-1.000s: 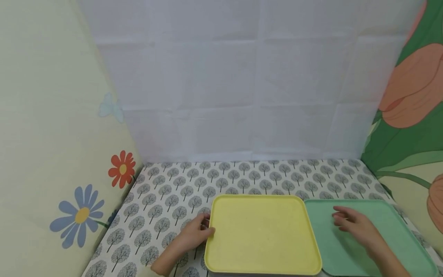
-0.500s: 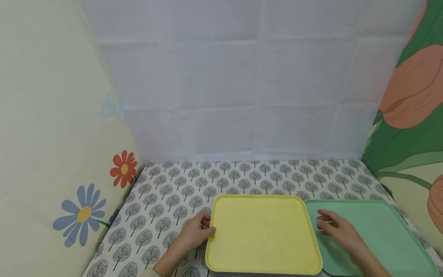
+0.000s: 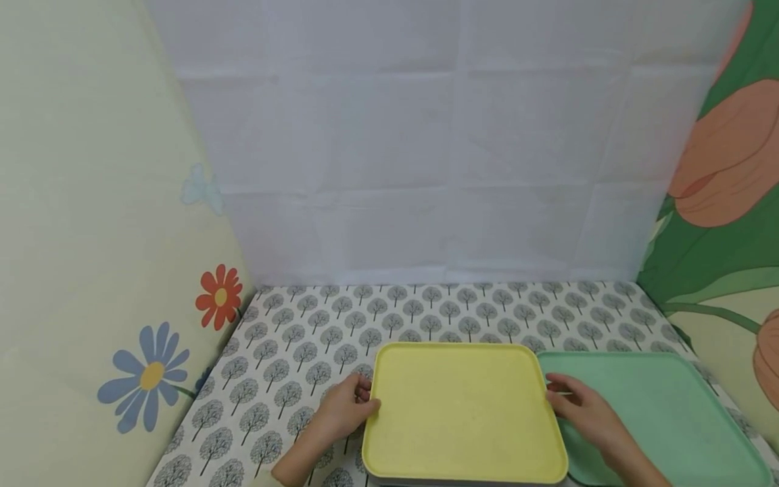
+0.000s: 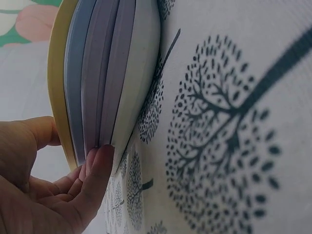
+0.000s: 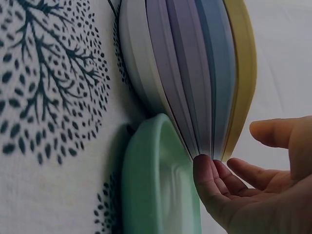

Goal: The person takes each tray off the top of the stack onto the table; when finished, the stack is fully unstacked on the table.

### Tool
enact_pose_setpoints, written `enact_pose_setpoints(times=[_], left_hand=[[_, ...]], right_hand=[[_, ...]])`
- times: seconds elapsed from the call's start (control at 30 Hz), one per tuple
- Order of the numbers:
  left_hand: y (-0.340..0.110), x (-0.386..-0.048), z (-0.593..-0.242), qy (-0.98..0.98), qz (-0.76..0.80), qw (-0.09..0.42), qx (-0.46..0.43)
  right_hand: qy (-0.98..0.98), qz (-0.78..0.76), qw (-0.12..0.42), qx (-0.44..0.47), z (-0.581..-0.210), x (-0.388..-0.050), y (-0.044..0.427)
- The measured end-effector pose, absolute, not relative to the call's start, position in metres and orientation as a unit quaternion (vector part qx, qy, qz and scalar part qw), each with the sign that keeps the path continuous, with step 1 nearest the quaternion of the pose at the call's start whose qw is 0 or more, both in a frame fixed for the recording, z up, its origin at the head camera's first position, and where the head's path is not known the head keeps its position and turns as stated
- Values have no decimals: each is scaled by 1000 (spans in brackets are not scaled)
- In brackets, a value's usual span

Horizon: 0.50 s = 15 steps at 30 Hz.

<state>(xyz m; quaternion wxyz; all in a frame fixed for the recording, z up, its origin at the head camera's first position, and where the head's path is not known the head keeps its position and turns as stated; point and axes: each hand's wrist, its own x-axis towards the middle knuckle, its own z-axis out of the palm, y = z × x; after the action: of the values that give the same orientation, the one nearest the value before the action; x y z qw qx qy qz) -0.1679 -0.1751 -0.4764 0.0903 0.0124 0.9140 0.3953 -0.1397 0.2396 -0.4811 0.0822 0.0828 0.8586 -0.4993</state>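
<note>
A yellow tray point(image 3: 465, 412) tops a stack whose blue tray point(image 4: 75, 73), purple trays point(image 4: 100, 73) and white tray point(image 4: 139, 58) show edge-on in the left wrist view. My left hand point(image 3: 341, 409) holds the stack's left edge, thumb on the yellow rim and fingertips against the lower rims. At the right edge, my right hand point(image 3: 587, 409) has its fingertips touching the rims of the stack. In the right wrist view, the thumb of my right hand point(image 5: 263, 180) stands apart from the yellow tray point(image 5: 243, 63).
A green tray point(image 3: 657, 412) lies just right of the stack, partly under my right hand. Tree-print cloth point(image 3: 292, 352) covers the table. White sheeting point(image 3: 426, 135) hangs behind, with flower-patterned walls point(image 3: 109, 203) at both sides.
My right hand has moved left from above the green tray to the stack's right edge. My left hand has stayed at the left edge.
</note>
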Motion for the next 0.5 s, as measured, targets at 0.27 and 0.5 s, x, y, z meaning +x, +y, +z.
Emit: enact_pose_setpoints(times=[0.27, 0.5], left_hand=[[-174, -167, -475, 919, 384, 85, 6], [-170, -166, -471, 927, 368, 69, 7]], right_hand=[[867, -477, 102, 106, -481, -144, 232], [870, -471, 98, 109, -484, -146, 229]])
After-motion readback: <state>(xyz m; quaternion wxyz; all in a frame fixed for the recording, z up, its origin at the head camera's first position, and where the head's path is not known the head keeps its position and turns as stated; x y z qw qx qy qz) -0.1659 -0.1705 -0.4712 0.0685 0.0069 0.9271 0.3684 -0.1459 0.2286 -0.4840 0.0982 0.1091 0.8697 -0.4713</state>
